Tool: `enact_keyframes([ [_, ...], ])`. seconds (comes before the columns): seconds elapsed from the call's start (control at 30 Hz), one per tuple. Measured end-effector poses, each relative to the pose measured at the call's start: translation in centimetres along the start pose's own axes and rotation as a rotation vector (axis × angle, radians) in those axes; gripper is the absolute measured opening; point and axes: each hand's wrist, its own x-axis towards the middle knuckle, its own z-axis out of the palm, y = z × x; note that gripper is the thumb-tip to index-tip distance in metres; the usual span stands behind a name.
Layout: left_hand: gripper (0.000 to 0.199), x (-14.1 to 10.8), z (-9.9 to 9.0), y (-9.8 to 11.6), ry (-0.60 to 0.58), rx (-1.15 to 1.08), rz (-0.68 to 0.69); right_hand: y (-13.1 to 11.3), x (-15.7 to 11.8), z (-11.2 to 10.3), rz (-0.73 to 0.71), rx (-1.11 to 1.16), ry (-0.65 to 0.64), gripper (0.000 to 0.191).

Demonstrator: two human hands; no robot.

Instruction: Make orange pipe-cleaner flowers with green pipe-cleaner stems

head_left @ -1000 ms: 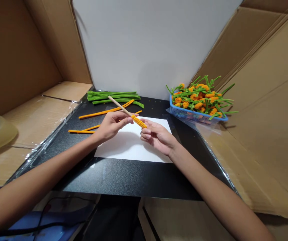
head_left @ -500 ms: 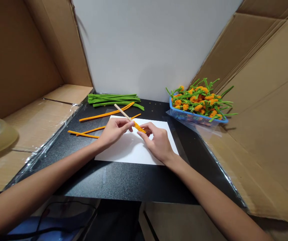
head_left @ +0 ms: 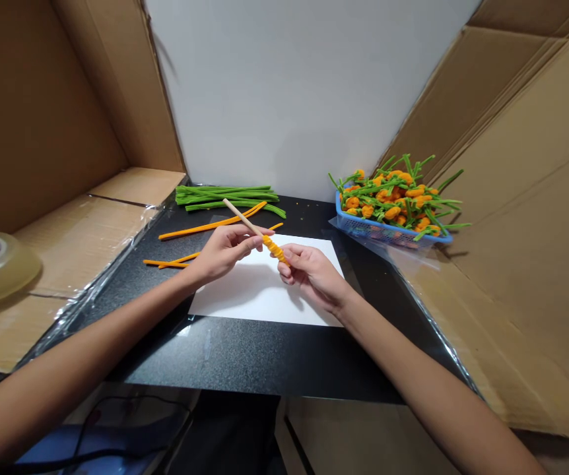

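A thin wooden stick (head_left: 241, 216) slants down to the right above a white sheet of paper (head_left: 245, 300). Around its lower part an orange pipe cleaner (head_left: 275, 249) is coiled in tight turns. My left hand (head_left: 226, 252) pinches the stick at the upper end of the coil, thumb and forefinger closed. With its fingers curled, my right hand (head_left: 313, 274) grips the coil's lower end. The stick's lower tip is hidden in that hand. Behind the left hand lie loose orange pipe cleaners (head_left: 193, 231), some partly covered by it.
Green pipe cleaners (head_left: 225, 196) lie in a bundle at the back left of the black table (head_left: 265, 359). A blue basket (head_left: 388, 231) heaped with orange-and-green pipe cleaner pieces stands at the back right. A tape roll (head_left: 12, 270) rests on the cardboard (head_left: 49, 254) to the left.
My right hand has turned and its fingers have curled further around the coil's lower end. The stick has tilted slightly steeper, and more of the coil shows between my hands.
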Motion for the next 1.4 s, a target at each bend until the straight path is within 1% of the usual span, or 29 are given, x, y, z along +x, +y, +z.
enact_keyframes([
  [0.1,0.037,-0.1,0.3,0.2,0.015,-0.044,0.009,0.1,0.0,0.1,0.051,0.113,-0.060,0.026],
  [0.17,0.038,-0.1,0.5,0.3,0.026,-0.052,0.022,0.3,0.0,0.0,0.075,0.145,-0.081,0.024],
  [0.23,0.038,-0.1,0.6,0.3,0.047,-0.041,0.029,0.5,0.0,-0.1,0.088,0.091,-0.088,0.024],
  [0.3,0.040,-0.2,0.9,0.2,0.080,0.000,0.028,0.7,0.1,-0.1,0.048,-0.071,-0.055,0.027],
  [0.37,0.041,-0.2,1.1,0.0,0.111,0.062,0.021,0.9,0.0,-0.1,-0.093,-0.334,0.049,0.030],
  [0.43,0.043,-0.4,1.4,0.0,0.142,0.112,0.005,1.1,-0.1,0.1,-0.313,-0.662,0.168,0.028],
  [0.5,0.045,-0.5,1.7,0.0,0.168,0.124,-0.016,1.3,-0.2,0.2,-0.517,-0.976,0.249,0.024],
  [0.53,0.045,-0.5,1.8,0.1,0.174,0.122,-0.027,1.3,-0.3,0.2,-0.582,-1.096,0.273,0.022],
  [0.6,0.046,-0.5,1.8,0.1,0.166,0.121,-0.049,1.2,-0.5,0.3,-0.637,-1.221,0.315,0.014],
  [0.67,0.045,-0.4,1.6,0.1,0.133,0.128,-0.064,1.0,-0.6,0.3,-0.602,-1.200,0.340,0.009],
  [0.73,0.044,-0.3,1.3,0.1,0.093,0.129,-0.056,0.7,-0.6,0.3,-0.503,-1.051,0.311,0.012],
  [0.83,0.043,-0.1,0.7,0.1,0.036,0.085,-0.029,0.3,-0.3,0.1,-0.306,-0.679,0.155,0.022],
  [0.93,0.041,0.0,0.2,0.1,-0.013,0.016,-0.031,0.2,0.0,-0.2,-0.124,-0.328,-0.005,0.032],
  [1.0,0.040,0.0,0.0,0.0,-0.022,-0.012,-0.036,0.2,0.2,-0.3,-0.033,-0.212,-0.066,0.035],
  [1.07,0.038,-0.1,0.1,0.0,0.006,-0.005,-0.037,0.3,0.2,-0.4,-0.017,-0.231,-0.075,0.036],
  [1.1,0.037,-0.1,0.2,0.0,0.032,0.013,-0.036,0.4,0.2,-0.3,-0.044,-0.286,-0.051,0.036],
  [1.17,0.038,-0.3,0.6,0.0,0.097,0.067,-0.039,0.7,0.1,-0.1,-0.171,-0.483,0.052,0.033],
  [1.23,0.041,-0.4,0.9,0.0,0.153,0.111,-0.047,1.0,-0.1,0.1,-0.365,-0.782,0.177,0.032],
  [1.3,0.042,-0.5,1.3,0.0,0.184,0.136,-0.055,1.2,-0.3,0.3,-0.545,-1.083,0.269,0.028],
  [1.37,0.043,-0.5,1.4,0.0,0.190,0.154,-0.066,1.3,-0.5,0.4,-0.632,-1.260,0.311,0.016],
  [1.4,0.043,-0.5,1.5,-0.1,0.187,0.162,-0.069,1.2,-0.6,0.4,-0.639,-1.280,0.324,0.012],
])
